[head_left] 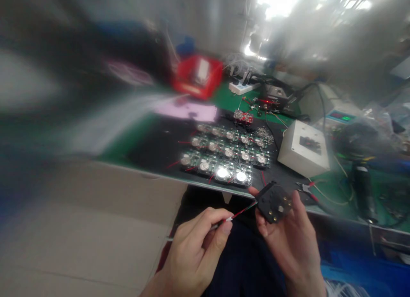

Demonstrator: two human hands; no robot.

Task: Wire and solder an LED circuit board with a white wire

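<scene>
My left hand (198,246) pinches a small white connector (229,219) at the end of thin red, black and green wires (243,210). These wires run up to a black plastic housing (272,202) with small brass-coloured inserts. My right hand (291,241) holds that housing by its edges, fingers wrapped behind it and thumb on its right side. Both hands are in front of the bench edge, above my lap. Just beyond them, rows of small circuit boards (228,152) with round silvery parts lie on a black mat (153,145).
A white box (303,147) and red-handled cutters (309,190) lie to the right. Further back are a red bin (198,77), a pink sheet (188,110), a white power strip (243,88) and a device with a lit display (341,116). A black-handled tool (363,188) is at far right.
</scene>
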